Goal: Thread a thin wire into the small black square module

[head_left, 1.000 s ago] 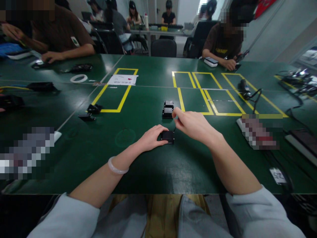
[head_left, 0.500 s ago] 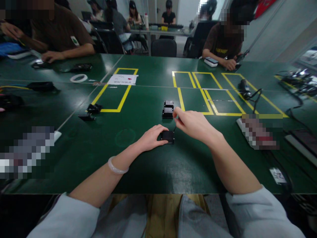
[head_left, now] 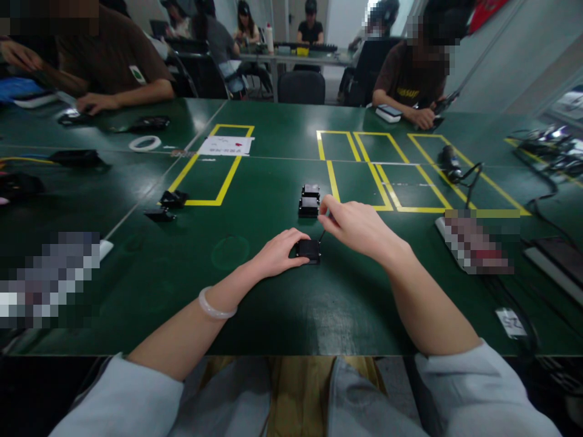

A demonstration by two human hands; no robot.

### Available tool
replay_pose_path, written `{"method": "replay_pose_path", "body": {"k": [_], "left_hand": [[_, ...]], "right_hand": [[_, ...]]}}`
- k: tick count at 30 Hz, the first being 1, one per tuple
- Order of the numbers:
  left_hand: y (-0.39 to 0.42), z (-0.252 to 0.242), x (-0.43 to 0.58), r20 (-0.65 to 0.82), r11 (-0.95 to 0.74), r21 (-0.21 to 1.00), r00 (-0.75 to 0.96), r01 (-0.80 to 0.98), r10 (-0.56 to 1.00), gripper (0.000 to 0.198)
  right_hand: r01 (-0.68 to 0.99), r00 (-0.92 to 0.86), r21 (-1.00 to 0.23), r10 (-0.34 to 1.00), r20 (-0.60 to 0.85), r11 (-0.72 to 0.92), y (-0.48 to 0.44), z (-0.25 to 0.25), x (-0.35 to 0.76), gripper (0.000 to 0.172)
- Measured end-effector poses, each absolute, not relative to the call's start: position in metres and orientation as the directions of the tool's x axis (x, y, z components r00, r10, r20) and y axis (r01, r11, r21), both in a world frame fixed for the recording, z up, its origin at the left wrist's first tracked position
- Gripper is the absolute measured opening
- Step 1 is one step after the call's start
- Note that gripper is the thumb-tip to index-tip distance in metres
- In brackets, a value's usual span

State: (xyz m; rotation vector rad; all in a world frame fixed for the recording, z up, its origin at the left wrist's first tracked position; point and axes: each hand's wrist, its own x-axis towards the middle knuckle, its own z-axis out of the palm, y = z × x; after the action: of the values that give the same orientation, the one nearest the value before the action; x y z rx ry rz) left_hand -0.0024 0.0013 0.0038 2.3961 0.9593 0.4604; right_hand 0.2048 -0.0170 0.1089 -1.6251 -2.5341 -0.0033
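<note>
Hands meet at a small black box (head_left: 310, 250) on the green surface (head_left: 255, 303). The left hand (head_left: 277, 255) closes on its left side. The right hand (head_left: 359, 227), just right of it, pinches a thin dark strip (head_left: 321, 235) that reaches down to the box. Two more black boxes (head_left: 310, 201) sit just beyond the right hand's fingertips.

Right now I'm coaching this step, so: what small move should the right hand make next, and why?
Probably ease the right hand down slightly, so the thin tool it pinches meets the small black box. The left hand steadies that box on the green table, and the tool's tip hangs by its far right corner.
</note>
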Motion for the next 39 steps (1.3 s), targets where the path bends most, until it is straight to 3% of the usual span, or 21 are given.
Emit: {"method": "replay_pose_path", "body": {"k": [4,11,19,27,32,39], "left_hand": [[0.002,0.003,-0.003,0.119,-0.619,0.571,0.691,0.54,0.713,0.036],[0.002,0.002,-0.003,0.135,-0.621,0.579,0.689,0.529,0.712,0.036],[0.001,0.003,-0.003,0.127,-0.617,0.582,0.691,0.529,0.712,0.036],[0.001,0.004,-0.002,0.125,-0.624,0.568,0.694,0.536,0.709,0.035],[0.002,0.003,-0.002,0.141,-0.63,0.572,0.694,0.525,0.706,0.035],[0.002,0.002,-0.002,0.138,-0.629,0.569,0.692,0.53,0.708,0.035]], "right_hand": [[0.922,-0.385,-0.016,0.919,0.082,0.387,-0.015,0.108,0.206,0.029],[0.903,-0.413,-0.076,0.904,0.116,0.422,-0.013,0.107,0.209,0.024],[0.919,-0.389,-0.025,0.917,0.082,0.393,-0.013,0.109,0.209,0.029],[0.901,-0.408,-0.106,0.904,0.126,0.421,-0.012,0.104,0.212,0.024],[0.917,-0.36,-0.129,0.924,0.132,0.376,-0.007,0.099,0.212,0.029],[0.88,-0.291,-0.314,0.927,0.238,0.357,-0.002,0.082,0.213,0.026]]}}
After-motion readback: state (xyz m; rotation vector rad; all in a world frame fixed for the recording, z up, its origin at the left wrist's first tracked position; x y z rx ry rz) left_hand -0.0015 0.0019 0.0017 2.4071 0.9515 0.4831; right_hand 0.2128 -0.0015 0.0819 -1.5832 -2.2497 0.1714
